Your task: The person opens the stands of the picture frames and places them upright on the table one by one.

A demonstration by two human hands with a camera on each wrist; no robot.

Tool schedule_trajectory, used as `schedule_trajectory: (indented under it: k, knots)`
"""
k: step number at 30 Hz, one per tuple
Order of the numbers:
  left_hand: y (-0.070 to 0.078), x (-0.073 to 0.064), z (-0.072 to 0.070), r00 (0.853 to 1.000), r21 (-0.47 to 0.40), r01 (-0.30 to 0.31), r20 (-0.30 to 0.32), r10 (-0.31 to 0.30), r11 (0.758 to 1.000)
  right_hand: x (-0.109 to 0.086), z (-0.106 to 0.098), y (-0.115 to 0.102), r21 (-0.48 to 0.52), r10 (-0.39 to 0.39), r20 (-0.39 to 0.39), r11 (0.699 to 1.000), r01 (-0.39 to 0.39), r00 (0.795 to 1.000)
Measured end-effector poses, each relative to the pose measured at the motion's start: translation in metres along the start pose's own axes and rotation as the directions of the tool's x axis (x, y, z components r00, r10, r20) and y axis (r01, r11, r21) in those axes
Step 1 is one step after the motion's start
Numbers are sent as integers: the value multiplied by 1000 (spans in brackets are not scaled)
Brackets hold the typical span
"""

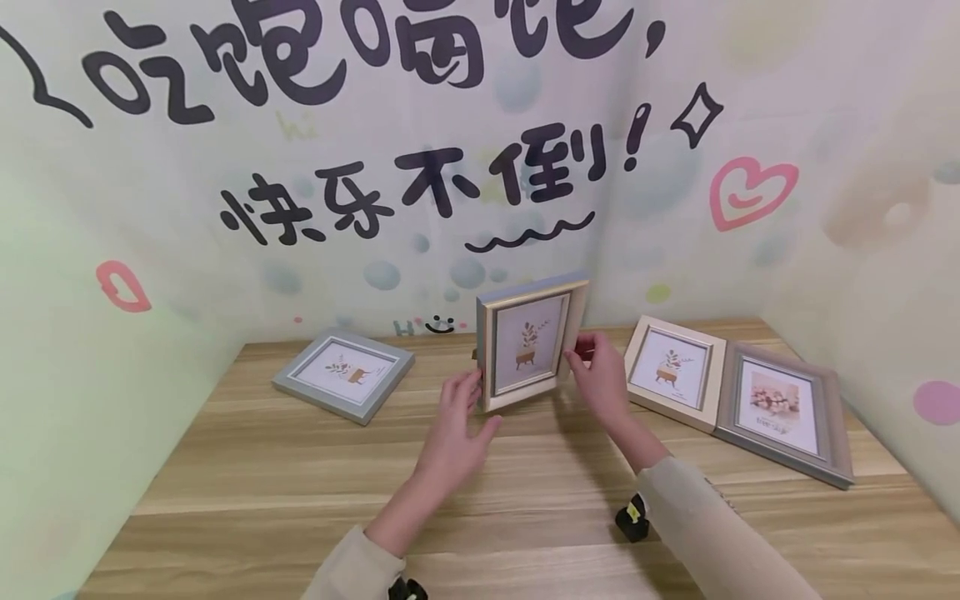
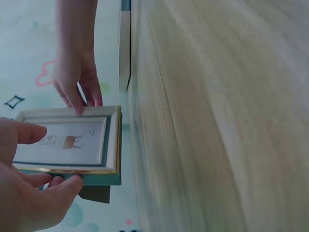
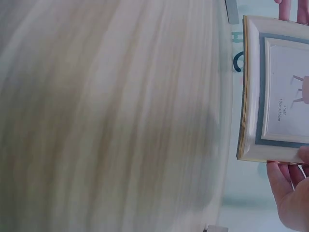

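Observation:
A cream picture frame (image 1: 572,333) with a gold line and blue-grey sides is held upright near the back of the table, its potted-plant picture facing me. My right hand (image 1: 602,377) grips its right edge, thumb at the front and fingers round the side. At the left edge, the fingers of my left hand (image 1: 450,442) touch the side, while the thumb stands apart from the frame. A dark flap, like a stand leg (image 2: 95,194), sticks out behind it. In both wrist views a strip of wall shows between the frame's bottom edge and the tabletop.
A blue-grey picture frame (image 1: 296,385) lies flat at the back left of the wooden table (image 1: 300,500). To the right, another cream frame (image 1: 639,337) and a grey-brown frame (image 1: 832,417) lie side by side. A printed wall cloth (image 1: 360,250) hangs close behind the table.

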State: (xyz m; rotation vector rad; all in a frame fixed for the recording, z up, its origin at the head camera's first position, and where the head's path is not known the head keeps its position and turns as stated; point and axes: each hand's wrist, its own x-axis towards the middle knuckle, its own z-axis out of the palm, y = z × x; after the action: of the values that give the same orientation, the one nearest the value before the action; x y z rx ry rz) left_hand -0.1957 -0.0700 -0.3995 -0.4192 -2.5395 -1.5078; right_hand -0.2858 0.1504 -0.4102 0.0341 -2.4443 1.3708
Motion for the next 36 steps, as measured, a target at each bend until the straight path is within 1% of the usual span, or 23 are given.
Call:
schedule_trajectory:
  k: [2,5,8,11,15,20,27,31,36]
  knots:
    - [-5,5,1,1000,-61,4,-3,-4,998,0,-1,1,5,-8,14,1000,8,1000]
    - [-10,13,1,1000,-134,11,12,-10,991,0,-4,3,29,-2,34,1000,1,999]
    - [-13,23,0,999,-176,43,28,-39,983,-1,-6,3,63,8,54,998,-12,998]
    - [-16,33,-1,998,-209,64,30,-59,976,-1,-7,3,100,13,79,995,-20,997]
    - [-20,44,0,996,-205,88,44,-81,975,-1,-8,3,125,24,102,992,-36,994]
    - [-26,51,3,993,-187,105,77,-92,977,-1,-8,6,126,43,124,990,-58,991]
    - [-31,58,6,989,-168,124,96,-109,978,-2,-10,10,114,58,151,991,-76,987]
    - [-30,59,6,989,-146,125,101,-111,981,-2,-11,10,117,54,159,990,-73,986]
    - [-29,61,6,985,-140,140,116,-124,980,-4,-12,8,120,47,174,990,-69,984]
